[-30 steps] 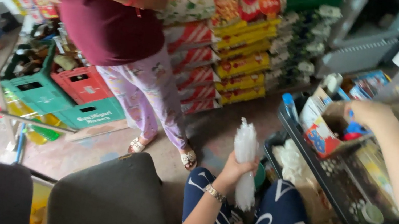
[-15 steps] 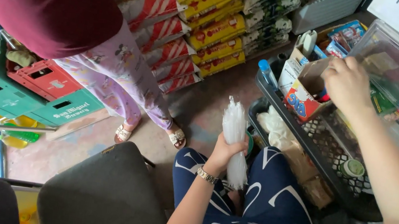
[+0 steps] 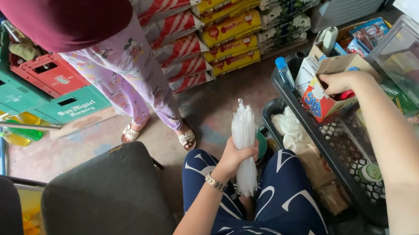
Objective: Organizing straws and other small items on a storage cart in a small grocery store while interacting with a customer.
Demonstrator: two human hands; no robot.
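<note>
the left hand (image 3: 234, 158) grips a bundle of clear thin plastic bags (image 3: 245, 143) upright at 6 o'clock. the right hand (image 3: 343, 82), fingers curled, digs inside a red cardboard box (image 3: 319, 99) at 2 o'clock; its grasp is hidden. likely fetching 1 item, which then needs bagging.

The left hand (image 3: 236, 156) is fisted, thumb up, wrist bent over the lap; the right hand (image 3: 343, 82) reaches forward, fingers curled down. Both forearms are bare.
</note>
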